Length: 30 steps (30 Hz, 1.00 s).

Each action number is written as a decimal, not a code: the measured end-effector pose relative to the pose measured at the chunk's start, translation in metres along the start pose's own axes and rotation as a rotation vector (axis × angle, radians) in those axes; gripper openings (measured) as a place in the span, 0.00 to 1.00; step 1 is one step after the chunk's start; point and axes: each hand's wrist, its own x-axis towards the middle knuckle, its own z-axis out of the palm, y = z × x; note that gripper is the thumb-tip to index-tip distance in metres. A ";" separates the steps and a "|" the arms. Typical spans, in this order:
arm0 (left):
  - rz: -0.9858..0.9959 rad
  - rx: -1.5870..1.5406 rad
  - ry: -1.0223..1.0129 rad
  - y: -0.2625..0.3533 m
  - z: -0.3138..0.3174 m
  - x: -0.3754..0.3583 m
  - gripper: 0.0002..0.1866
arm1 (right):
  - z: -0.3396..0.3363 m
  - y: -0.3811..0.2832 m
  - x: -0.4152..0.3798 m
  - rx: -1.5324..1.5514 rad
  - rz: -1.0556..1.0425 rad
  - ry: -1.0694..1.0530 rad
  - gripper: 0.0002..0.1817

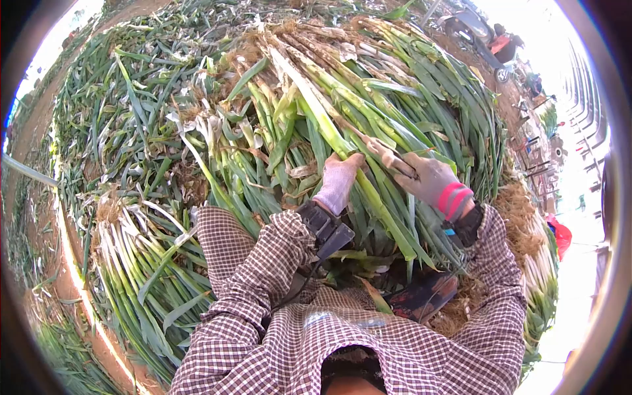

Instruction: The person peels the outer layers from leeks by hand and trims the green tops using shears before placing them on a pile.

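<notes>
My left hand (340,179), in a light knitted glove, is closed around a long green onion (322,121). Its white root end points up and away, and its green leaves trail down toward my lap. To its right, my right hand (428,179) wears a dirty grey glove with a pink band. Those fingers are pinched together at the end of a thin brownish strip (352,129), which looks like a dry outer leaf running along the stalk. Under both hands lies a thick pile of green onions (454,112), roots facing away from me.
A bundle of green onions (141,263) lies at my left. More onions with roots (536,263) are stacked at far right. Leaf scraps (131,125) cover the ground at left. A parked motorbike (471,33) stands at upper right, and a pole (29,170) juts in from the left.
</notes>
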 end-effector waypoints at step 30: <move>-0.113 -0.268 -0.101 0.025 -0.016 0.002 0.11 | -0.013 -0.001 0.006 0.302 -0.053 0.163 0.20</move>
